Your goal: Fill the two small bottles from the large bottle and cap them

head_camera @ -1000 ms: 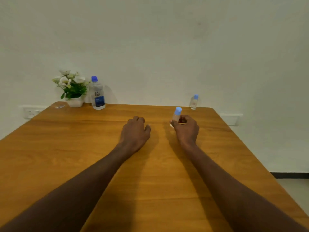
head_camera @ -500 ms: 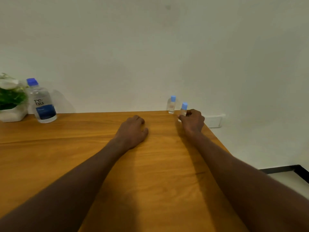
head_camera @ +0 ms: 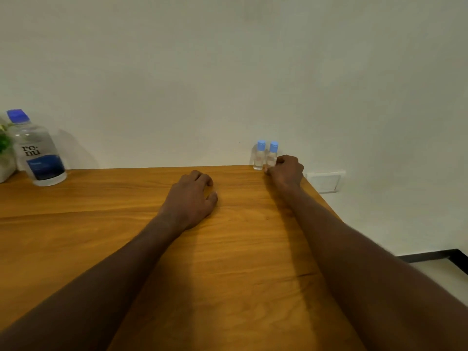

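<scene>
Two small clear bottles with light-blue caps stand side by side at the table's far right corner. My right hand [head_camera: 286, 172] holds the right small bottle [head_camera: 272, 155] low on its body, fingers curled around it. The left small bottle [head_camera: 259, 158] stands free, touching or nearly touching its neighbour. The large clear bottle [head_camera: 35, 150], blue-capped with a dark blue label, stands upright at the far left by the wall. My left hand [head_camera: 193, 198] rests palm down on the wood, fingers loosely curled, holding nothing.
The wooden table [head_camera: 228, 262] ends just right of my right hand, with floor beyond. A potted plant [head_camera: 5, 158] sits at the left edge behind the large bottle. A white wall socket [head_camera: 326, 181] is past the table's right corner.
My right hand carried its small bottle farther back and right, bringing it beside the other small bottle at the wall. The view swung right. My left hand stayed put.
</scene>
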Tool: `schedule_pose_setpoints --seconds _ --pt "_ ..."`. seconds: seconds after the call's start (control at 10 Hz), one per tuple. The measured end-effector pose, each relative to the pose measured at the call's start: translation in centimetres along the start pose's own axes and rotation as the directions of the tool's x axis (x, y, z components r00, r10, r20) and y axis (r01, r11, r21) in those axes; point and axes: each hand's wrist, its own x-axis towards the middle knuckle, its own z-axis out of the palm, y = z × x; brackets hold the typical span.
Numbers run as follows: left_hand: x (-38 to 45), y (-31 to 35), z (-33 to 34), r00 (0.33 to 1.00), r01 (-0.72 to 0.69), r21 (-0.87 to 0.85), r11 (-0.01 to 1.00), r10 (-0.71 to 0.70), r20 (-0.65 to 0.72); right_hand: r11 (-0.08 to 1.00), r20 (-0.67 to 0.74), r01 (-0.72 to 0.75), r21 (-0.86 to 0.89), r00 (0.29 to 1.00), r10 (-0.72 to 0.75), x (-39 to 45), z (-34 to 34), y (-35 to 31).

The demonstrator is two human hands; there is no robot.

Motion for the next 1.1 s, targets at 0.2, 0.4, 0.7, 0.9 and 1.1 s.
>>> schedule_pose_setpoints --seconds 0.2,0.4,0.7,0.9,1.1 --pt "-0.1 0.0 -0.1 1.0 0.005 -0.001 1.0 -0.005 0.0 1.0 -0.032 -0.013 -0.008 0.999 0.012 0.4 0.5 0.0" --pt "-0.2 0.0 -0.1 1.0 -0.001 -0.012 1.0 0.001 -0.01 0.999 -0.045 0.007 -0.047 0.999 -0.009 0.9 1.2 0.2" --pt "-0.2 -0.1 -0.1 1.0 0.0 0.006 1.0 0.0 -0.003 0.999 -0.021 0.003 -0.053 1.0 -0.004 1.1 1.5 0.3" --pt "-0.1 -0.1 -0.1 1.0 0.001 0.01 1.0 -0.001 0.008 0.998 -0.005 0.004 -0.062 1.0 -0.005 1.1 1.3 0.2" --pt "-0.5 0.1 -0.5 1.0 0.006 -0.046 0.999 -0.007 -0.013 0.993 0.019 -0.074 -0.096 0.997 0.077 -0.4 0.2 -0.2"
